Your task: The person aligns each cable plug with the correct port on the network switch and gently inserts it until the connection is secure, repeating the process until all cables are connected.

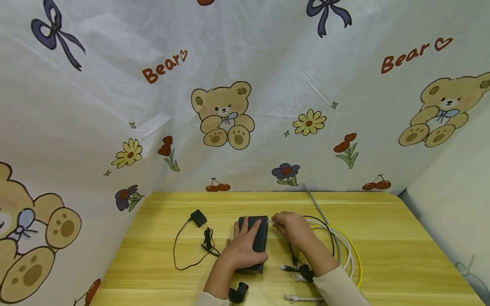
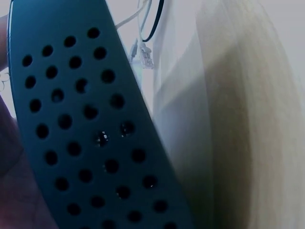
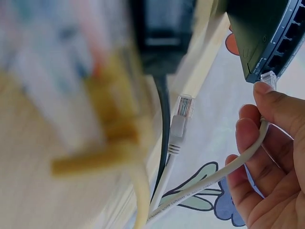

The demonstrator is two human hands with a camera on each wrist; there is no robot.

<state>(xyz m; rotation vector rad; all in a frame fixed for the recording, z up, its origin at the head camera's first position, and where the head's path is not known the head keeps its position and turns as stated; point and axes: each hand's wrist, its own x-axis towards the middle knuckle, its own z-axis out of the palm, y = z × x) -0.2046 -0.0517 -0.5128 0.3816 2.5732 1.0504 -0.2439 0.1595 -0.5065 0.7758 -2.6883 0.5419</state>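
A black network switch (image 1: 262, 238) lies on the wooden table. My left hand (image 1: 243, 250) rests on its top with the fingers spread and straight. In the left wrist view, a dark panel with rows of round holes (image 2: 83, 119) fills the left side, next to part of the palm (image 2: 19, 181). With thumb and fingertips, my right hand (image 1: 292, 229) pinches the clear plug (image 3: 269, 78) of a white network cable (image 3: 209, 180). That plug sits right at the end port in the row along the switch's edge (image 3: 281, 45).
A black power adapter (image 1: 198, 218) with a bundled cord lies left of the switch. Yellow, white, grey and black cables (image 1: 357, 259) loop on the right, with loose plugs (image 1: 291, 298) near the front. A black elbow-shaped piece (image 1: 239, 293) is by the left wrist.
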